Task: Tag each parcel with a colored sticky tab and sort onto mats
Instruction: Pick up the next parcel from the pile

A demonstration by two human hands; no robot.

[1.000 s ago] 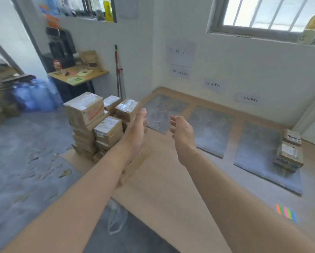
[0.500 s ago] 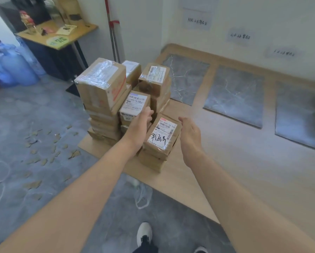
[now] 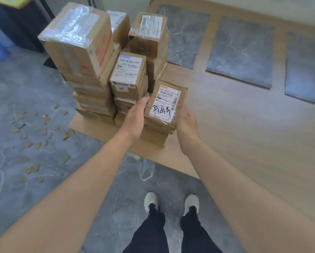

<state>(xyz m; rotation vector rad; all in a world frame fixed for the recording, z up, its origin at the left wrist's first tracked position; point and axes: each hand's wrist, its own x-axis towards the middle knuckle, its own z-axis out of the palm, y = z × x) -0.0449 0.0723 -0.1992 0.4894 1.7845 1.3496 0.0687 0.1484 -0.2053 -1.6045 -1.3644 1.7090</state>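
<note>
My left hand [image 3: 134, 115] and right hand [image 3: 186, 121] clasp the parcel [image 3: 164, 105] with the scrawled label from either side, fingers curled round its edges. It sits on a box [image 3: 153, 136] at the near left corner of the board [image 3: 244, 134]. I see no tab on it, so tagging is yet to come. Behind it the stack [image 3: 91, 70] stands tall, so I judge most of the work undone. Farther off, along the board's far edge, lie the grey mats [image 3: 242, 50]

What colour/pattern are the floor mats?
The mats are grey with white marble-like veins; head view.
</note>
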